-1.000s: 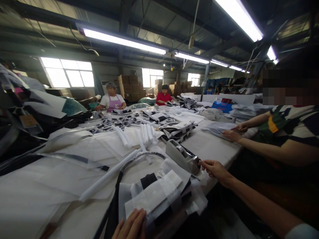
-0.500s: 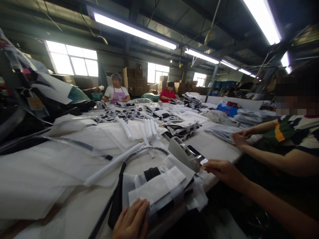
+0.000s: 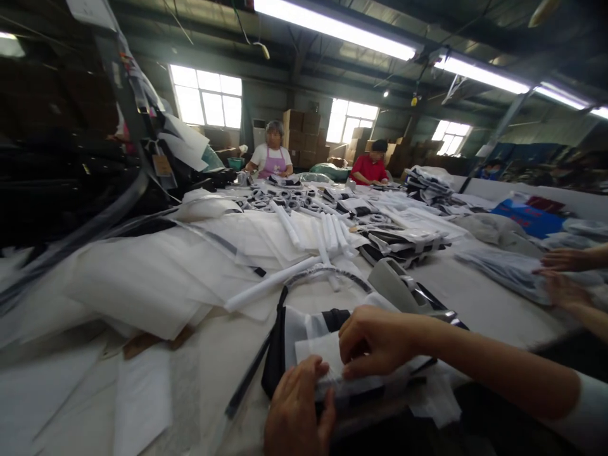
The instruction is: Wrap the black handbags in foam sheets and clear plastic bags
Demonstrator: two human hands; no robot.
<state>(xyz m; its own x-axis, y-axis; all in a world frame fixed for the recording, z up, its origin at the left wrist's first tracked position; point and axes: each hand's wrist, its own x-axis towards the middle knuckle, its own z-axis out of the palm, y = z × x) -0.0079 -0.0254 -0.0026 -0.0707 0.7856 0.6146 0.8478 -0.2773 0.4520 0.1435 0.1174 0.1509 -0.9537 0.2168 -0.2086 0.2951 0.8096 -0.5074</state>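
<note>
My left hand [image 3: 297, 408] lies flat, fingers out, on the near edge of a black item wrapped in white paper and clear film [image 3: 308, 335] at the table's front edge. My right hand [image 3: 375, 342] rests on top of the same package with its fingers curled and pinched together on the wrapping. What the fingertips hold is too small to make out. A grey tape dispenser [image 3: 403, 292] stands just behind and to the right of the package. A black strap loop [image 3: 327, 273] arcs behind it.
White sheets [image 3: 142, 278] and rolled white tubes [image 3: 327, 237] cover the long table [image 3: 475, 297]. A co-worker's hands [image 3: 563, 272] handle bagged items at the right. Two people sit at the far end, one in a pink apron [image 3: 272, 158], one in red [image 3: 373, 168]. Cardboard boxes [image 3: 304, 133] stand behind.
My right hand left the tape dispenser and moved left onto the wrapped package. The view swung to the right and down; my left hand stayed on the package.
</note>
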